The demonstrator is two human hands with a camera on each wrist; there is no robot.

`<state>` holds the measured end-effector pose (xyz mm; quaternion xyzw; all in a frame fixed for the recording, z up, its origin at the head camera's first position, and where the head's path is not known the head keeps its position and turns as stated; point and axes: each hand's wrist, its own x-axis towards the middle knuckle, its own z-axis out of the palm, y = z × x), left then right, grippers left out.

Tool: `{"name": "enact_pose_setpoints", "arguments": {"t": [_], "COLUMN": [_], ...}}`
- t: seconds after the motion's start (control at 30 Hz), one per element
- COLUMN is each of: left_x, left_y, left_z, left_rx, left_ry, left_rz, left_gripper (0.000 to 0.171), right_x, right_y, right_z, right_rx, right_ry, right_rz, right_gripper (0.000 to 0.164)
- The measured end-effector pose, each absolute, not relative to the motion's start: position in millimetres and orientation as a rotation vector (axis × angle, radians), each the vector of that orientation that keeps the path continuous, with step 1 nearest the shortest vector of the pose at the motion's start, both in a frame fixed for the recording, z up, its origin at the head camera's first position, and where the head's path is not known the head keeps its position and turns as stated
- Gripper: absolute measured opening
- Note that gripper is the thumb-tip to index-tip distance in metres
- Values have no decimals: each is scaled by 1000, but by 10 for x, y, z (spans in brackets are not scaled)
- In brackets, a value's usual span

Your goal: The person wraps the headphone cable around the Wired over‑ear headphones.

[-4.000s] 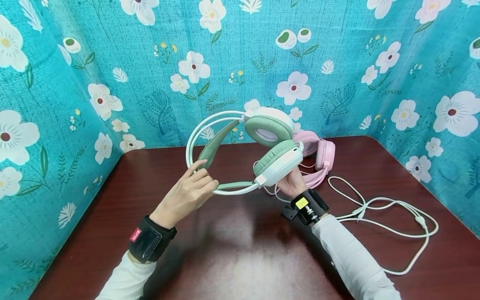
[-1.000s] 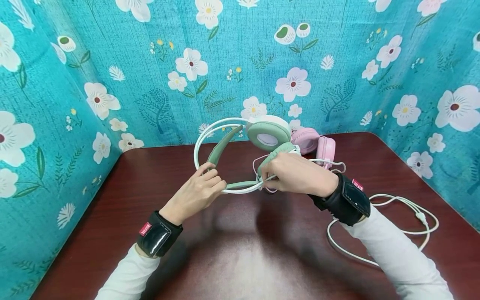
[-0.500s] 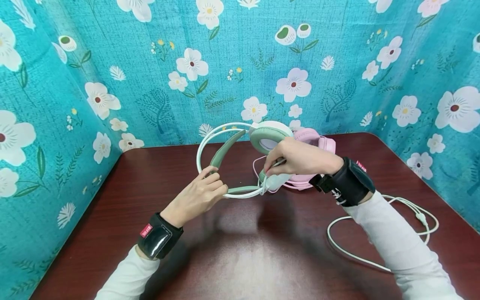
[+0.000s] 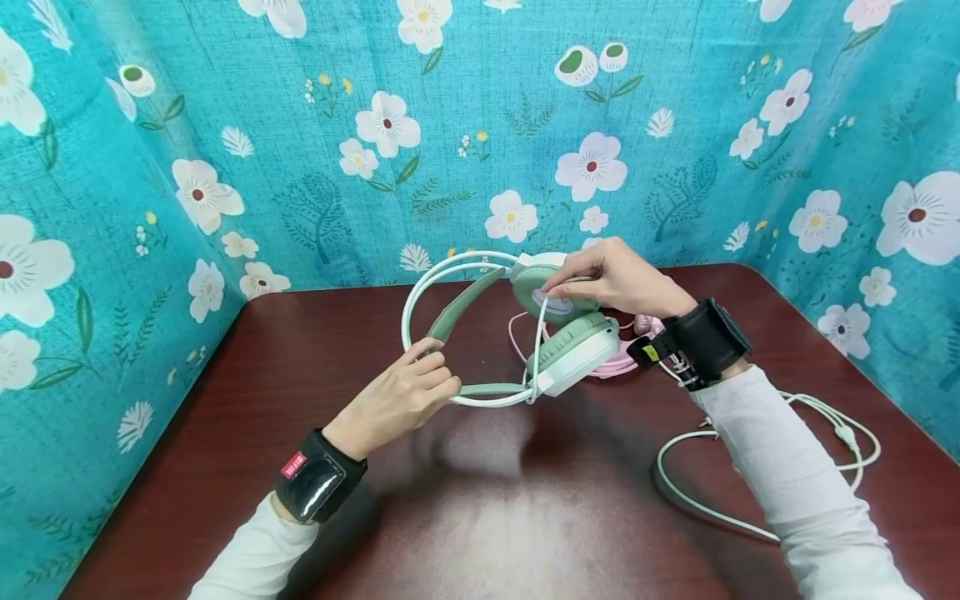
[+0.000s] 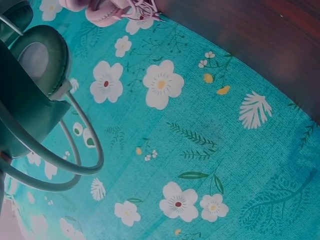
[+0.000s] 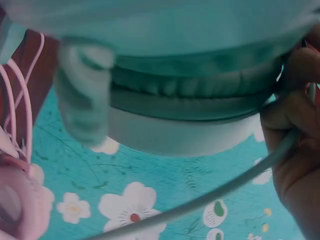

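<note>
White headphones with green cushions [image 4: 585,367] are held above the table, their headband towards the left. My left hand [image 4: 396,398] grips the headband at its padded strap. Between the two ear cups, my right hand [image 4: 618,279] pinches a white cable [image 4: 538,342] with thumb and fingertips. This cable runs down from the fingers and loops over the headband arm beside the lower ear cup. The left wrist view catches one green cushion [image 5: 59,65] and part of the headband. In the right wrist view the cable [image 6: 200,201] stretches away from the pinching fingers [image 6: 295,115].
Pink headphones [image 4: 617,365] lie on the table behind the white pair, partly hidden by it and my right hand. A loose white cord [image 4: 712,517] curls across the right side of the dark red table [image 4: 247,375]. A flowered blue curtain [image 4: 450,183] surrounds the back and sides.
My right hand has left the lower ear cup, gone to the headband arm beside it, then risen with the pinched cable. My left hand keeps its grip; the headphones shifted slightly right and down.
</note>
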<state>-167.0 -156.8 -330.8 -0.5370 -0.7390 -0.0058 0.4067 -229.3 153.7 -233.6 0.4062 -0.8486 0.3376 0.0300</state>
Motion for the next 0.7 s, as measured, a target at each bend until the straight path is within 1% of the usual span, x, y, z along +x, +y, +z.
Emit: {"name": "enact_pose_setpoints", "arguments": {"t": [0.2, 0.27, 0.37, 0.47, 0.57, 0.7], "left_x": [-1636, -1626, -1613, -1603, -1595, -1581], "left_y": [-1566, -1566, -1563, -1555, -1543, -1528], "left_z": [-3290, -3283, -3281, -3288, -3295, -3297], "left_rx": [-1363, -1363, -1358, -1355, -1365, -1378], "left_ry": [-1890, -1897, -1901, -1895, -1886, -1876], "left_rz": [-3, -2, 5, 11, 20, 27], "left_gripper": [16, 22, 37, 42, 35, 27], "right_x": [-2367, -2398, -2448, -2488, -2524, -2570], "right_y": [1647, 1686, 1738, 1770, 1792, 1836], "right_z": [-2378, -2388, -2419, -2472, -2538, -2613], "right_rx": [1096, 1097, 1129, 1099, 1033, 1006], "right_ry": [-2616, -2598, -2564, -2543, -2526, -2496], "right_rz": [1316, 1380, 1424, 1420, 1446, 1561], "right_gripper": [19, 21, 21, 15, 8, 12]}}
